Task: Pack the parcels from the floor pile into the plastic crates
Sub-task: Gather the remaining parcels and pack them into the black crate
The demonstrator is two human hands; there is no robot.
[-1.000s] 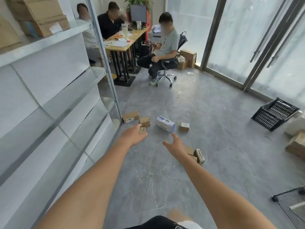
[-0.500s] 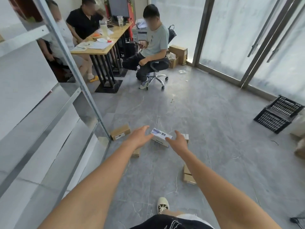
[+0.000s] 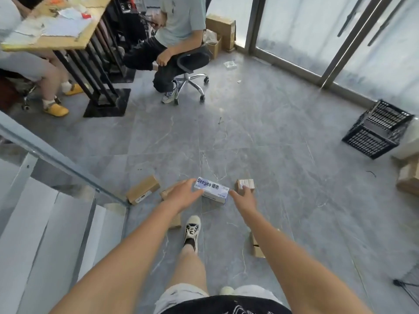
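1. A metal shelving rack (image 3: 56, 223) fills the lower left; its pale shelves show nothing on them in view.
2. A brown parcel with a label (image 3: 142, 189) lies on the grey floor (image 3: 294, 200) just beside the rack's foot.
3. The left hand (image 3: 183, 196) reaches down with fingers spread and fairly straight, fingertips at the left end of the white-and-blue carton (image 3: 212, 189) — touching it, not curled round it. A small brown parcel (image 3: 166, 193) is partly hidden under this hand.
4. The white-and-blue carton sits on the floor between the two hands.
5. The right hand (image 3: 243, 198) is loosely spread at the carton's right end; whether it touches is hard to tell.
6. A small brown box (image 3: 244, 184) stands just beyond the right hand.
7. Another brown parcel (image 3: 257, 248) lies beside the right forearm, partly covered.
8. Far right, two black plastic crates (image 3: 377, 132) sit tilted together, well apart from the parcels — their lattice interiors look bare, though the angle is poor.
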